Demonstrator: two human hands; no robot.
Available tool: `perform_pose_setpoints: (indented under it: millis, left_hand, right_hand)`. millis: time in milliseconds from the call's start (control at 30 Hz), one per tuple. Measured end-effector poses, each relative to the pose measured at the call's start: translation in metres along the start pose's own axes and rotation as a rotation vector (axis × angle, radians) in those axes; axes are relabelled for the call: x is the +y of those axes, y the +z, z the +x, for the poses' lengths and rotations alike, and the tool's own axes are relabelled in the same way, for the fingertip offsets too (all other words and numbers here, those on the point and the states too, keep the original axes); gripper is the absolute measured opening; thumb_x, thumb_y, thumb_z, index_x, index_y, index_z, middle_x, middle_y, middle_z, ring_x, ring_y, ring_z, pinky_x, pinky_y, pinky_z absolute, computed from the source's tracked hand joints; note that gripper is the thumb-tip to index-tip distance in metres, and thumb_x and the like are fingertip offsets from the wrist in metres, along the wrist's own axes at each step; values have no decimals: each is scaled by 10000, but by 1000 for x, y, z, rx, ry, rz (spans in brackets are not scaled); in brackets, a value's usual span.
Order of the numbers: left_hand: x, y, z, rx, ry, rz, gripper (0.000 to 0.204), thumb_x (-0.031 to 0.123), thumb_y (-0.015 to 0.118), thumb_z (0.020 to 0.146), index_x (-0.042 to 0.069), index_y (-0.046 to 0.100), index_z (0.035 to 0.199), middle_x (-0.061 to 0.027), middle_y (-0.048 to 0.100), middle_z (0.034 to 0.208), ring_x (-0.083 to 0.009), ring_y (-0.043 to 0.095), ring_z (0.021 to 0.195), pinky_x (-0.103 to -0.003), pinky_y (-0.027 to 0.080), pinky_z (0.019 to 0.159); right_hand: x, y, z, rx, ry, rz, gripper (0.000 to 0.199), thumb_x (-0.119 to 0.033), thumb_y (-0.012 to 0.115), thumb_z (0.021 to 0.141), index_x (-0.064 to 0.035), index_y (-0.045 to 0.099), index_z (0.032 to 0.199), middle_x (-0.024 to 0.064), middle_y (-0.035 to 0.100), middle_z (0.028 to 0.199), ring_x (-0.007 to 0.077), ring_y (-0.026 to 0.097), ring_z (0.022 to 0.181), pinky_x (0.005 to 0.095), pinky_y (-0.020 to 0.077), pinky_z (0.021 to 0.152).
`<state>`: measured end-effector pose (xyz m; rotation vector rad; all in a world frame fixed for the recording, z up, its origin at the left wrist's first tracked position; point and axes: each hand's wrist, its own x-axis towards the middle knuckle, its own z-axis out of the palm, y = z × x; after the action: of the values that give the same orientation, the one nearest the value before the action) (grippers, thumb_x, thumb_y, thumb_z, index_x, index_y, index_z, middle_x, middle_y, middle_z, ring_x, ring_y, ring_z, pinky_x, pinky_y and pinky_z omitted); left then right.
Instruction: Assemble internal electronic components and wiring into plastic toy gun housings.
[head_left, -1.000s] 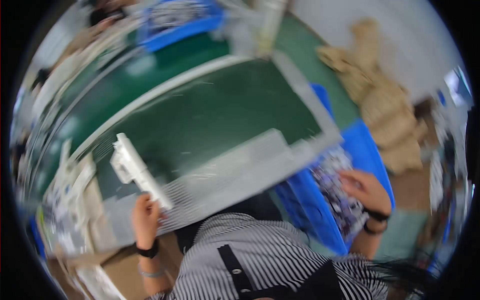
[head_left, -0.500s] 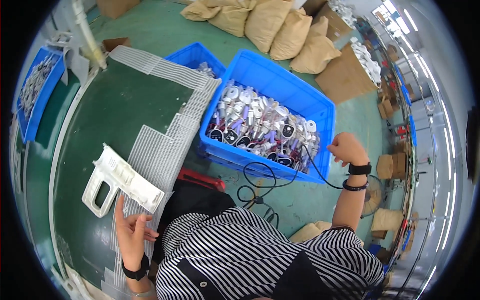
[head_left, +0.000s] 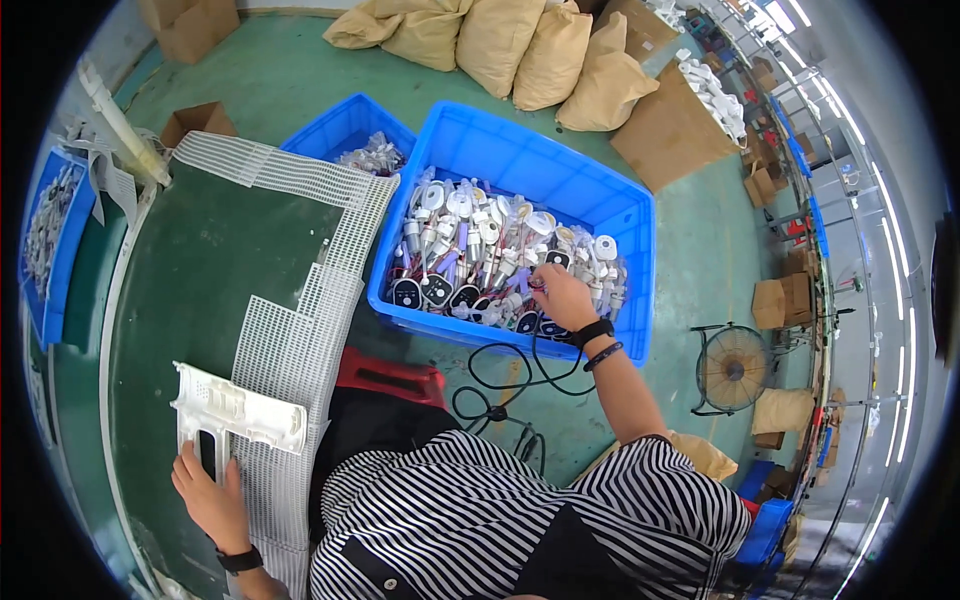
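A white plastic shell half [head_left: 250,412] with a looped handle lies on the green worktable [head_left: 220,230]. My left hand [head_left: 212,505] is at the handle's lower end, thumb on one side and fingers on the other, closed around it. Over the large blue bin [head_left: 510,145] my right hand [head_left: 566,300] reaches in among bagged parts [head_left: 480,235]. These show white round caps, metal cylinders, purple pieces, wires and dark oval panels. Its fingers are bent together at the wires; what they pinch is hidden. A black cable [head_left: 480,378] hangs below the right wrist.
Perforated white matting [head_left: 280,345] covers the table's right side. A smaller blue bin [head_left: 330,135] stands behind the large one. Tan sacks [head_left: 500,50] and a carton [head_left: 665,135] line the back. A red stool [head_left: 390,378] and a floor fan [head_left: 733,370] are nearby.
My right hand has moved left from beyond the bin's right edge into the parts. My left hand has closed on the shell's handle, and the shell has turned and shifted toward me.
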<state>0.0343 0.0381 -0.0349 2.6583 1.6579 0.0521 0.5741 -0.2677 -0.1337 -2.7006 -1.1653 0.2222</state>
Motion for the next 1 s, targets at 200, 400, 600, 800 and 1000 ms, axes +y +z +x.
perform_pose_setpoints:
  millis: [200,400,600,800,1000]
  left_hand:
    - [6,4,-23,-59,-167,73,704,367,781,861,-18,456,1353,-216,608,1145,-438,616,1013,-505,511,849]
    - [16,-22,-22,-141,-336,-125,479,376,657,1001,-35,597,1240,-146,647,747,-252,629,661,-399,465,602]
    - [-7,-17,-30,-61,-221,-336,390,231,672,992,-40,597,1263,-147,640,714,-259,614,595,-388,460,564]
    - [-16,-22,-29,-38,-143,-403,354,168,724,930,-14,643,1223,-150,673,777,-279,626,648,-396,471,609]
    - [7,-89,-17,-24,25,-737,348,74,737,877,-4,664,1208,-143,677,1068,-225,679,876,-329,527,664]
  right_hand:
    - [10,23,23,-135,158,-9,394,-487,728,861,-107,686,956,117,714,976,344,700,907,501,546,746]
    - [24,-5,34,86,375,304,308,-325,641,897,-44,699,784,168,699,876,338,696,797,449,529,721]
    - [26,-105,61,295,304,1400,277,-257,554,1006,1,633,942,139,688,851,303,732,844,405,604,750]
    - [-70,-209,84,182,-63,1446,258,-242,528,1039,12,575,1047,146,689,951,342,752,905,417,645,669]
    - [-186,-273,106,-59,-598,1460,323,-287,481,1053,21,574,1079,150,681,996,341,755,852,384,653,649]
